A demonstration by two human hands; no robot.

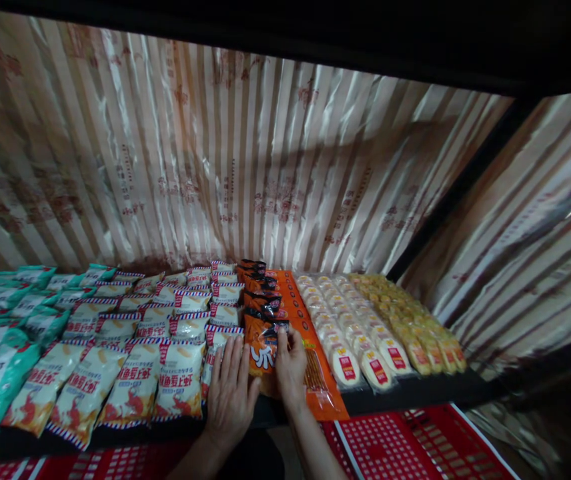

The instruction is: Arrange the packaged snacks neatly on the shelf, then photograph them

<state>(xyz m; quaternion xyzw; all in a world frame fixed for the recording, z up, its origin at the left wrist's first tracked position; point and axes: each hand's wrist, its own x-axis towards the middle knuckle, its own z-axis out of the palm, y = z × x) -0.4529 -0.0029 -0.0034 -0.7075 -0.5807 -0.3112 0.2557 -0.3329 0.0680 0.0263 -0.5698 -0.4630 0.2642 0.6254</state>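
Observation:
My left hand [230,390] lies flat with fingers stretched out on the front of the dark shelf [415,393], over a white and red prawn-cracker bag [215,340] beside the orange row. My right hand [290,367] has its fingers closed on the right edge of the front orange snack bag [261,347], which leads a row of orange bags [260,293] running to the back. A long orange pack of sticks [318,373] lies just right of that hand.
White and red prawn-cracker bags [130,373] fill the shelf's left middle, teal bags [0,333] the far left. Rows of round cakes [350,333] and yellow pastries [415,327] lie on the right. Red baskets [415,443] sit below. A striped foil curtain [215,160] hangs behind.

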